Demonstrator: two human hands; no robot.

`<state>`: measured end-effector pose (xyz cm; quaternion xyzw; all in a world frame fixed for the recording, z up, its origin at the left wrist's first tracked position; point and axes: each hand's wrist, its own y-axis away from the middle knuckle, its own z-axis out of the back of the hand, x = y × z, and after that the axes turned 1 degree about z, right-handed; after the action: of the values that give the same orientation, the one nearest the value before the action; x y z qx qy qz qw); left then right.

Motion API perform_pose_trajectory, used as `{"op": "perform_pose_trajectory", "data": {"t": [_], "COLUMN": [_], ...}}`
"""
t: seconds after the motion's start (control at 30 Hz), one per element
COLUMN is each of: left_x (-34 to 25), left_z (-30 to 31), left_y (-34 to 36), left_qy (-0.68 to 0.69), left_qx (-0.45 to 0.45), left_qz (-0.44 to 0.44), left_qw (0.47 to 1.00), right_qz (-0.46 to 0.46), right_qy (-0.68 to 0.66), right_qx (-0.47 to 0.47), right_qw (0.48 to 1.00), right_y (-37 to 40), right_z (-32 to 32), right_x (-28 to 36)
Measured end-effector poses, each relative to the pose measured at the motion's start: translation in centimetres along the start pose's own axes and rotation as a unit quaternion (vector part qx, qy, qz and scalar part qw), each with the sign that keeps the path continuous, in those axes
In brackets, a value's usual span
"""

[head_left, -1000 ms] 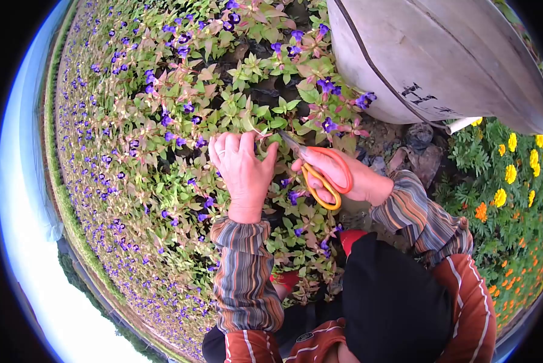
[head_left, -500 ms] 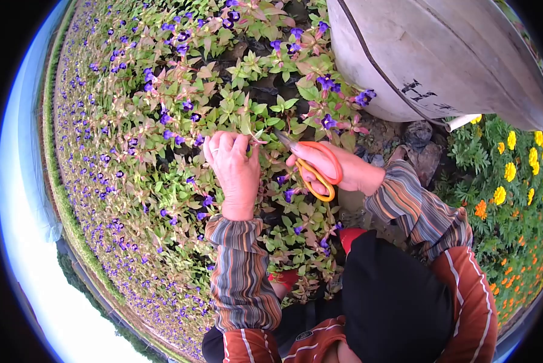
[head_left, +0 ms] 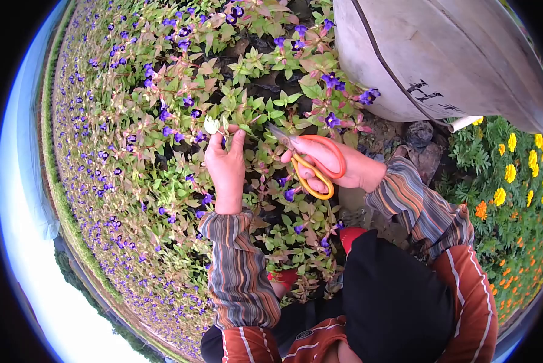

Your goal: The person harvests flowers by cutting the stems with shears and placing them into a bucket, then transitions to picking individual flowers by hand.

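Low plants with purple flowers (head_left: 333, 120) surround both hands. My left hand (head_left: 225, 172) is raised over the leaves, its fingers closed on a small pale sprig (head_left: 211, 125) that shows at the fingertips. Just to its right, my right hand (head_left: 350, 166) is wrapped round scissors (head_left: 318, 164) with red-orange and yellow handles. The scissor blades point up and left toward the leaves beside my left hand, without touching that hand. Part of the stem between the left fingers is too small to make out.
A large pale container (head_left: 428, 60) with a dark cord and dark writing stands at the upper right. Below it are yellow and orange flowers (head_left: 510, 173). Bare soil and stones (head_left: 419, 134) lie between the plantings. A black cap (head_left: 395, 296) fills the lower middle.
My left hand has turned and shifted slightly left, away from the scissors, and the pale sprig now shows at its fingertips. My right hand has barely moved and still holds the scissors.
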<state>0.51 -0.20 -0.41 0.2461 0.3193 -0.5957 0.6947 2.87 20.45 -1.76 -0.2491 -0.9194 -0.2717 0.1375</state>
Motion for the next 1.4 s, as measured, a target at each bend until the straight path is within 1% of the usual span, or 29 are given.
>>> {"op": "perform_pose_trajectory", "data": {"t": [0.07, 0.27, 0.37, 0.47, 0.57, 0.63, 0.73, 0.8, 0.83, 0.9, 0.93, 0.97, 1.03, 1.07, 1.1, 1.13, 1.17, 1.23, 1.27, 1.33, 1.37, 1.4], "left_x": [0.2, -0.1, 0.4, -0.4, 0.1, 0.0, -0.9, -2.6, -3.5, -4.6, -5.4, -6.0, -8.0, -9.8, -10.2, -12.2, -12.5, -14.5, -14.6, -13.4, -11.5, -11.2], "left_z": [-0.1, -0.2, -0.4, -0.4, -0.5, -0.1, 1.6, 3.3, 3.9, 4.7, 4.6, 4.7, 2.8, 1.7, -0.3, -1.3, -3.1, -5.7, -6.5, -8.5, -8.8, -8.5], "left_y": [-0.2, -0.3, -0.3, -0.3, -0.5, -0.5, 0.0, 1.2, 1.9, 3.3, 3.8, 4.2, 4.4, 4.5, 4.5, 4.7, 4.7, 4.9, 4.6, 4.1, 3.4, 3.1], "left_qy": [0.032, 0.123, 0.159, 0.172, 0.174, 0.203, 0.273, 0.301, 0.309, 0.271, 0.258, 0.201, 0.103, 0.035, 0.077, -0.040, -0.050, -0.177, -0.183, -0.192, -0.139, -0.114], "left_qx": [-0.010, -0.008, 0.004, 0.013, 0.005, -0.012, -0.068, -0.077, -0.077, -0.054, -0.039, -0.008, 0.048, 0.091, 0.108, 0.126, 0.133, 0.156, 0.128, 0.070, 0.059, 0.066], "left_qz": [0.008, 0.086, 0.100, 0.109, 0.112, 0.119, 0.080, 0.100, 0.115, 0.151, 0.104, 0.122, 0.037, 0.000, -0.029, -0.061, -0.117, -0.055, -0.073, -0.105, -0.118, -0.056], "left_qw": [0.999, 0.989, 0.982, 0.979, 0.978, 0.972, 0.956, 0.945, 0.941, 0.949, 0.960, 0.972, 0.993, 0.995, 0.991, 0.989, 0.983, 0.970, 0.972, 0.973, 0.981, 0.990], "right_qz": [0.002, -0.011, -0.018, -0.019, -0.013, 0.003, 0.014, 0.029, 0.018, 0.040, 0.045, 0.062, 0.098, 0.124, 0.143, 0.169, 0.194, 0.209, 0.216, 0.210, 0.201, 0.183], "right_qy": [-0.003, -0.018, -0.034, -0.041, -0.057, -0.057, -0.017, 0.018, -0.010, -0.019, -0.021, -0.034, -0.060, -0.116, -0.173, -0.203, -0.234, -0.247, -0.254, -0.193, -0.156, -0.135], "right_qx": [0.014, -0.005, -0.015, -0.012, -0.001, 0.003, 0.038, 0.071, 0.098, 0.116, 0.110, 0.108, 0.105, 0.119, 0.121, 0.135, 0.148, 0.130, 0.121, 0.074, 0.046, 0.020], "right_qw": [1.000, 1.000, 0.999, 0.999, 0.998, 0.998, 0.999, 0.997, 0.995, 0.992, 0.993, 0.992, 0.988, 0.978, 0.967, 0.955, 0.941, 0.937, 0.935, 0.955, 0.966, 0.974], "right_y": [-0.8, -1.7, -2.1, -2.6, -2.7, -2.4, 0.2, 2.9, 4.4, 7.4, 8.9, 10.2, 12.2, 12.9, 13.5, 13.8, 14.0, 14.0, 13.9, 13.7, 13.6, 13.5], "right_z": [0.1, -0.1, -0.1, 0.2, 0.8, 0.9, 0.3, -0.1, 0.1, 0.9, 1.5, 2.3, 4.2, 5.2, 5.6, 5.9, 6.2, 6.1, 5.9, 5.2, 4.9, 4.4], "right_x": [0.1, 0.4, 0.4, 0.4, 0.1, 0.1, 0.3, 0.5, 0.3, -0.2, -0.6, -1.0, -2.5, -3.5, -4.1, -4.5, -4.9, -5.3, -5.3, -5.0, -4.8, -4.4]}}
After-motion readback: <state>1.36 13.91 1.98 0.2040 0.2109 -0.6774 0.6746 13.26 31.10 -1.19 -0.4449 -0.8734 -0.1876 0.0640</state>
